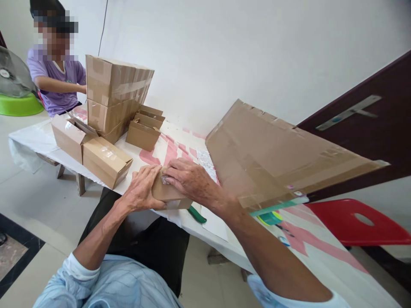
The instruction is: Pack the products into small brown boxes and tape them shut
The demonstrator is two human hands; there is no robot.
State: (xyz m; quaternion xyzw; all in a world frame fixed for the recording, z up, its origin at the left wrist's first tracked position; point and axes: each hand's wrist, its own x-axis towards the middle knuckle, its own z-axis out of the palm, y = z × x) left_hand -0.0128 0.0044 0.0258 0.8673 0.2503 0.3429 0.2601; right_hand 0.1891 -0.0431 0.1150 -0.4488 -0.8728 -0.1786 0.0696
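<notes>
A small brown cardboard box [173, 194] lies at the table's near edge between my two hands. My left hand [141, 188] grips its left side, thumb along the near face and fingers over the top. With bent fingers, my right hand [188, 177] presses on the box top, at a small white label with dark print [165, 179]. Just right of the box is a green handle [197, 214], partly under my right forearm.
Left on the table are closed boxes [105, 158], stacked large cartons [118, 85] and open boxes [144, 132]. A big cardboard carton [257, 149] stands right, near tape rolls [271, 218] and a red stool [359, 222]. A person [61, 81] sits far left.
</notes>
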